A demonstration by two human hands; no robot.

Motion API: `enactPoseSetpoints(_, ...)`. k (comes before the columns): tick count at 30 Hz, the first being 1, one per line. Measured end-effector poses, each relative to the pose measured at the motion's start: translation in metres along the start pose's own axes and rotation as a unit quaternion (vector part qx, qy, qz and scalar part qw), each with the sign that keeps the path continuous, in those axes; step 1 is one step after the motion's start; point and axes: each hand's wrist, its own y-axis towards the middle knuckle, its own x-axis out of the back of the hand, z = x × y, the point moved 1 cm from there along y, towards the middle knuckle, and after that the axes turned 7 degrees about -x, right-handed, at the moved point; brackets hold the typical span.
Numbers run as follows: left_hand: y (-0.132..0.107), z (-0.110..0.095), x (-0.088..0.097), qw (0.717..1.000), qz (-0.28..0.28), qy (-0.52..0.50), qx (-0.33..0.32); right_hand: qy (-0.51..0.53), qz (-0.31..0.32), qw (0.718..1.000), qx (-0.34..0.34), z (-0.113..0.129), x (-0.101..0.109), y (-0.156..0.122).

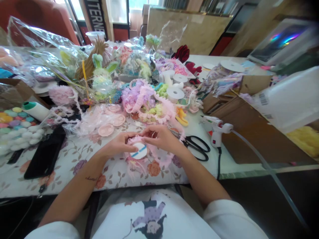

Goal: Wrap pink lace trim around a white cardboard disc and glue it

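A small white disc (141, 151) with blue strips across it lies over the flowered cloth, edged by pink ruffled ribbon (136, 139). My left hand (121, 144) is closed on the disc's left side, its thumb resting on the white face. At the upper right rim, my right hand (160, 137) pinches the pink ribbon between thumb and fingers. Pink strands hang below the disc toward me. Black-handled scissors (198, 147) lie just right of my right wrist, their blades partly hidden by ribbon.
A white glue gun (216, 131) with its cord stands at the right before a cardboard box (261, 132). A black phone (45, 154) lies at left near pompoms (23, 137). Behind my hands are a plastic bag of pink discs (107, 122), ribbon spools (175, 93) and heaped yarn.
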Motion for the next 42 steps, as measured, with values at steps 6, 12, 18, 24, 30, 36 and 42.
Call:
enactPoseSetpoints(6,-0.001,0.002,0.001,0.999,-0.035,-0.034,0.014,0.031,-0.011,0.999,-0.003,-0.007,0.001,-0.001)
enactPoseSetpoints(12,-0.001,0.006,0.004,0.997,-0.046,-0.068,0.016,0.06,-0.03,0.998,0.006,-0.009,-0.002,-0.002)
enactPoseSetpoints(18,-0.001,0.006,0.003,0.996,-0.043,-0.072,0.011,0.068,-0.024,0.997,0.009,-0.013,-0.004,-0.002)
enactPoseSetpoints(24,0.0,0.005,0.002,0.996,-0.048,-0.072,0.014,0.045,-0.051,0.998,0.012,-0.015,0.006,-0.001)
enactPoseSetpoints(30,0.0,0.004,0.002,0.995,-0.064,-0.077,0.013,0.023,-0.062,0.997,0.037,-0.014,0.003,0.002)
enactPoseSetpoints(36,0.002,0.009,0.004,0.991,-0.102,-0.087,-0.002,0.091,-0.054,0.993,0.049,-0.02,-0.008,0.013)
enactPoseSetpoints(42,0.002,0.006,0.005,0.989,-0.12,-0.088,-0.002,0.148,-0.115,0.982,-0.002,-0.036,-0.006,0.015)
